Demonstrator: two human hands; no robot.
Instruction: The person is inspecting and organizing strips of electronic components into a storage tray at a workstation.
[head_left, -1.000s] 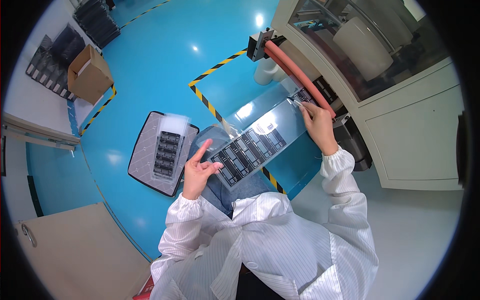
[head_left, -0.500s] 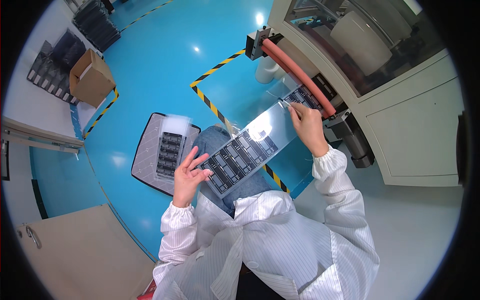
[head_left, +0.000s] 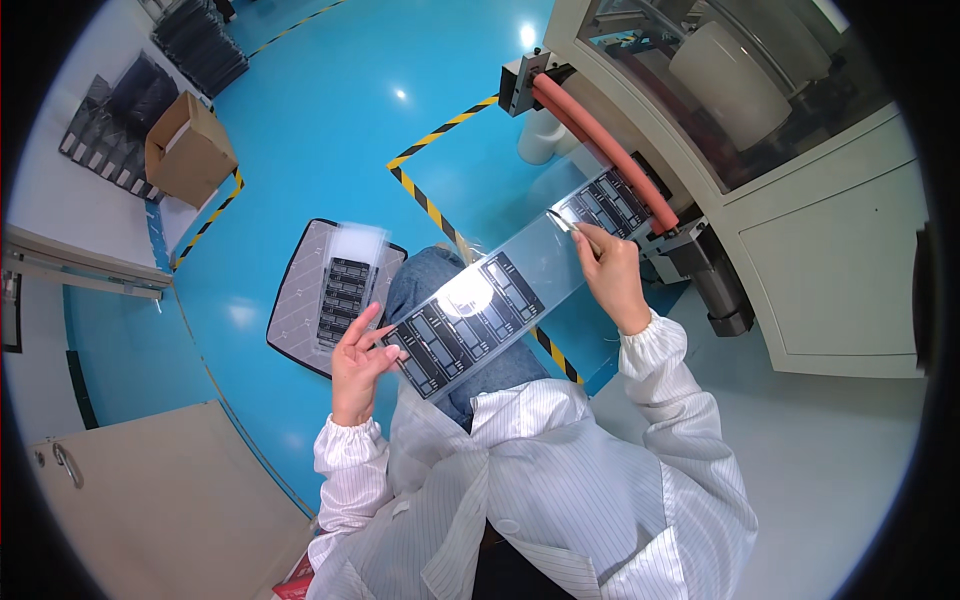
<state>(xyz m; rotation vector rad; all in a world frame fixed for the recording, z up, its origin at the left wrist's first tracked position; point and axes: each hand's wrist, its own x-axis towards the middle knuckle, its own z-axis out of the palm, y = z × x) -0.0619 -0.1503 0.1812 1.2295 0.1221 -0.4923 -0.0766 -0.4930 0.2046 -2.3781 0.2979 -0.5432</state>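
Note:
A long clear film strip with dark printed label panels slants across my lap, out from under the pink rollers. My left hand pinches its lower left end between thumb and fingers, the other fingers spread. At the strip's upper part, my right hand is closed around a slim metal tool, its tip lying at the clear gap between two printed panels. Whether it is tweezers or a blade I cannot tell. On a grey padded seat to the left lies a stack of similar printed film sheets.
The pink rollers jut from a cream machine with a windowed front at right. A motor sits below them. White rolls stand behind. Yellow-black tape marks the blue floor. A cardboard box stands far left.
My left hand has drawn the strip's end slightly left, and more of the printed panel shows beside the rollers. The right hand stays on the tool at the strip.

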